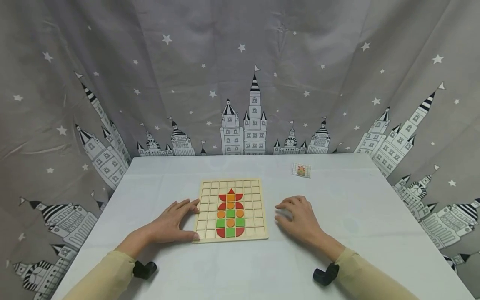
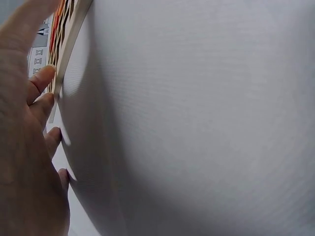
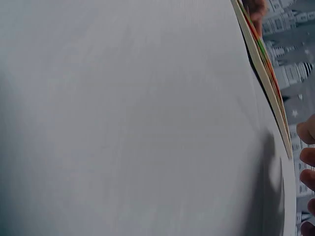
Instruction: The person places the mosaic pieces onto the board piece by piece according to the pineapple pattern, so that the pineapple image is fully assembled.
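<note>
A square wooden grid board [image 1: 253, 210] lies on the white table. Red, orange and green pieces [image 1: 230, 213] fill its middle columns in a pineapple-like figure. At the board's left edge is my left hand [image 1: 170, 223], thumb at the near corner and index finger touching farther up the side. In the left wrist view its fingers [image 2: 43, 76] reach along the rim, spread apart. My right hand [image 1: 300, 218] is to the right of the board, apart from it, with loosely bent fingers and nothing held. Only its fingertips [image 3: 307, 156] show in the right wrist view.
A small card [image 1: 301, 170] with a similar figure on a grid lies at the back right of the table [image 1: 356, 200]. Behind the far edge hangs a grey curtain [image 1: 187, 54] printed with castles and stars. Black wrist cameras sit at both sleeves.
</note>
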